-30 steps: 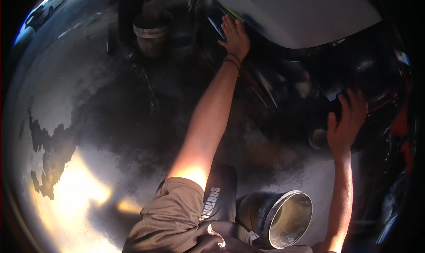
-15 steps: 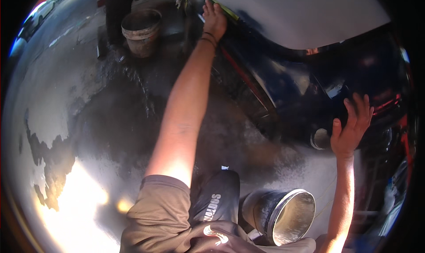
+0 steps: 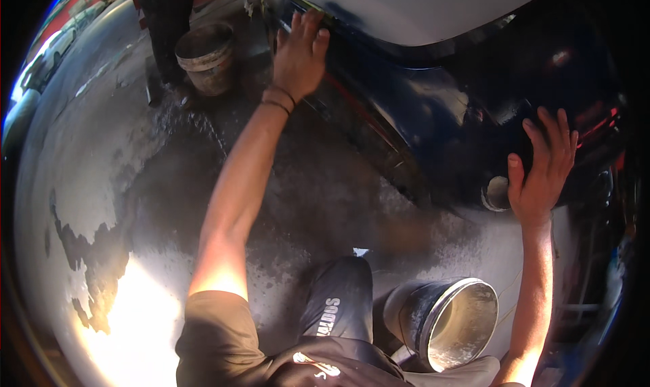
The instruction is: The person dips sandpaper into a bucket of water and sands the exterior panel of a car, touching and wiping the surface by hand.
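A glossy dark blue car body panel point(image 3: 379, 106), curved like a bumper, lies ahead and to the right. My left hand point(image 3: 300, 59) is at its far left edge, fingers spread, palm down. Whether that palm presses on the edge or hovers just over it, I cannot tell. On the right, my right hand point(image 3: 543, 167) has its fingers apart over the panel's near right part, beside a round opening point(image 3: 497, 193). Nothing is held in either hand. A smooth pale grey panel point(image 3: 433, 11) borders the blue one on its far side.
A stained bucket point(image 3: 462, 326) stands close by my knee, tilted in view. Another bucket point(image 3: 206, 61) is at the far left, with a person's dark-clothed leg point(image 3: 162, 28) behind it. Dark wet patches cover much of the concrete floor point(image 3: 162, 150).
My left hand has drawn back toward me and to the left along the panel's edge. The view has turned slightly; my right hand stays near the round opening.
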`<state>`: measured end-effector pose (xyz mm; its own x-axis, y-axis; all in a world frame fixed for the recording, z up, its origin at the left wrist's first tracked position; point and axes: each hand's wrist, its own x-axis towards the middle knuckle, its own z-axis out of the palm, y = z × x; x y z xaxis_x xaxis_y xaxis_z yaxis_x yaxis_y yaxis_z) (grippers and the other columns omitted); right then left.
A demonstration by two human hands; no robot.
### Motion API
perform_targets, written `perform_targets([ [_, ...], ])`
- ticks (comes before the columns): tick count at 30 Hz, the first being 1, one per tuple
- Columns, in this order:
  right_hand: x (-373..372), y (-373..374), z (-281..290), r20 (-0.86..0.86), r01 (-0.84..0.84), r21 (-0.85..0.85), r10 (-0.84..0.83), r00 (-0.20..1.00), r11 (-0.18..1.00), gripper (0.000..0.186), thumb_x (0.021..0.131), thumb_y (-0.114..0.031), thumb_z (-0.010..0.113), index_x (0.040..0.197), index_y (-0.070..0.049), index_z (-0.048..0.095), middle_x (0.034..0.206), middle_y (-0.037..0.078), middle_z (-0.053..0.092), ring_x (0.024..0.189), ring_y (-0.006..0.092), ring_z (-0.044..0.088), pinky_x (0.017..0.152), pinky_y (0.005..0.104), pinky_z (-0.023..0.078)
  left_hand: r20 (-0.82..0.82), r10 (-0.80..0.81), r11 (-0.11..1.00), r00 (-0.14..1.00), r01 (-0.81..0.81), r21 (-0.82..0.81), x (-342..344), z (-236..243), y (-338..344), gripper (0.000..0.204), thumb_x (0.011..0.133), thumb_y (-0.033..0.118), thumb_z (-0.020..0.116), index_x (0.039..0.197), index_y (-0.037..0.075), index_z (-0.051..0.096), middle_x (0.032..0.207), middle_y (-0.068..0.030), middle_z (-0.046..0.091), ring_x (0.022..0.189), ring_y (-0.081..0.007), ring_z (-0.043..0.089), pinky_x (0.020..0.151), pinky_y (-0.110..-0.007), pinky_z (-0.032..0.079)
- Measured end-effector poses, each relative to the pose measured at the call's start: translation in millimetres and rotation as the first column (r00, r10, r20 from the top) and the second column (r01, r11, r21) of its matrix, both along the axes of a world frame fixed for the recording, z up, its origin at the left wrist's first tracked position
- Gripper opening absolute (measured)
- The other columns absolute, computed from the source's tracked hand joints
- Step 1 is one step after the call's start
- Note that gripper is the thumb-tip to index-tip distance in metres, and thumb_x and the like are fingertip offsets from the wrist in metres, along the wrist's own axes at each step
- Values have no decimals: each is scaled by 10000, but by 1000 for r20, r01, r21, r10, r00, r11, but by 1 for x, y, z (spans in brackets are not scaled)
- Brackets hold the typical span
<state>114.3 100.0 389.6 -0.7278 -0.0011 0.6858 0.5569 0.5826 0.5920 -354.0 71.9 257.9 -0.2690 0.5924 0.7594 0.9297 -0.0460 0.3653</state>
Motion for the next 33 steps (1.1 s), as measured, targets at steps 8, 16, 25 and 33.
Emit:
perform_targets([
  [8,13,1,2,22,28,-9,-28,999,1000,461,1147,-466,547,1524,-202,571,1621,67,560,1592,368,446,1308,650,287,115,-221,954,968,190,233,130,-23,-10,707,1205,504,292,1788,116,195,1856,-171,202,1718,-415,144,1355,-633,124],
  [16,3,10,-2,-4,0,23,0,1000,1000,448,1132,-439,592,1519,-213,577,1610,47,574,1593,356,449,1300,646,306,368,-241,952,898,145,268,176,-13,1,793,1198,533,275,1779,14,123,1860,-238,93,1725,-429,57,1353,-643,82],
  [25,6,-3,5,-48,-31,-5,31,998,1000,443,1138,-427,566,1517,-198,561,1650,64,510,1613,376,409,1325,665,285,507,-189,971,841,83,225,181,0,-3,797,1199,567,206,1798,79,14,1883,-176,-12,1733,-400,-25,1331,-685,-1],
  [33,14,-7,4,-57,-47,-70,43,997,996,439,1127,-395,578,1513,-187,562,1646,76,507,1624,388,392,1341,668,257,758,-177,975,628,6,223,285,19,-10,782,1206,578,204,1805,122,-8,1893,-121,-34,1739,-363,-43,1311,-714,-10],
])
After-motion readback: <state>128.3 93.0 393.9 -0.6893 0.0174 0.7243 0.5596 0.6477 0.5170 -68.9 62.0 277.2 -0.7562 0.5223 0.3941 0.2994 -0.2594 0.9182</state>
